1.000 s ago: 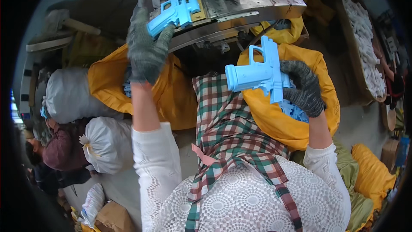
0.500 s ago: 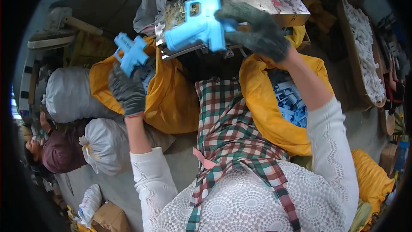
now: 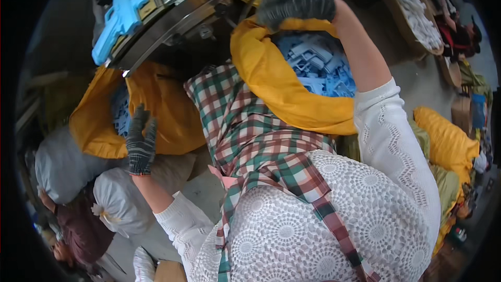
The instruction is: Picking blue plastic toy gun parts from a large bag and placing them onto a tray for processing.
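My left hand (image 3: 141, 142), in a grey striped knit glove, is raised with its fingers stretched out and nothing in them. It is beside the left yellow sack (image 3: 167, 112), whose mouth shows small light-blue pieces (image 3: 121, 112). My right hand (image 3: 296, 6), in a dark glove, is over the far rim of the right yellow sack (image 3: 261, 73); its fingers are blurred. Inside that sack are many blue toy-gun parts (image 3: 318, 65). One light-blue toy pistol (image 3: 121, 21) lies on the edge of the metal machine (image 3: 182, 28).
White and grey stuffed sacks (image 3: 122, 198) stand at the left, near another person in a maroon top (image 3: 83, 230). A long tray of white pieces (image 3: 409, 8) is at the far right. A full yellow sack (image 3: 446, 138) lies at the right.
The view has swung to the right. The toy pistol in my left hand is gone from it. My right hand has left the other pistol on the machine and moved to the right sack.
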The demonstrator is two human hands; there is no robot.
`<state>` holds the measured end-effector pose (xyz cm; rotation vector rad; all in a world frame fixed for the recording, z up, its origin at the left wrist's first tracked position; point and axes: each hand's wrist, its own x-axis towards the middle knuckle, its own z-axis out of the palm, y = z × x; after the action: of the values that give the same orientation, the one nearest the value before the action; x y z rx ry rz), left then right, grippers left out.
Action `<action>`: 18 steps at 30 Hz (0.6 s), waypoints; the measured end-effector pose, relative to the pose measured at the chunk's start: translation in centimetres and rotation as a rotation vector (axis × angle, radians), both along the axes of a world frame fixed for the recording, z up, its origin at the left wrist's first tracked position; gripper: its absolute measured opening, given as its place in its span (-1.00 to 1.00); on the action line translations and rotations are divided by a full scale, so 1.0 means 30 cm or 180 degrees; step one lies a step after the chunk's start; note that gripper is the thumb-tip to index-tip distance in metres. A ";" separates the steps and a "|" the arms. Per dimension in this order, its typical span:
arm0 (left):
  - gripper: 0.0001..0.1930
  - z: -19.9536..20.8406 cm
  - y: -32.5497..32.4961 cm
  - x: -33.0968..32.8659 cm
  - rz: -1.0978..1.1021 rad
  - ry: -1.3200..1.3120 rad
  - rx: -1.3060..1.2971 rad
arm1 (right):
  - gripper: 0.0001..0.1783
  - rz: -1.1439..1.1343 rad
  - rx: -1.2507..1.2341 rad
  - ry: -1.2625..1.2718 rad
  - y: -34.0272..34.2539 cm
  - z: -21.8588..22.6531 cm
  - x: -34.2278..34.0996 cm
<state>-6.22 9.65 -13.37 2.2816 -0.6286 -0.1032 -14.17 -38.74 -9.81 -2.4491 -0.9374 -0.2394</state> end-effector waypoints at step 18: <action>-0.51 -0.102 -0.304 -0.181 -0.1398 0.0802 0.0711 | -0.62 -0.2715 -0.0953 0.1510 -0.063 -0.343 -0.378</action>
<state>-11.65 0.53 -16.44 2.2493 -1.0118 -0.6914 -25.52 -40.62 -20.11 -2.8489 0.3229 0.2156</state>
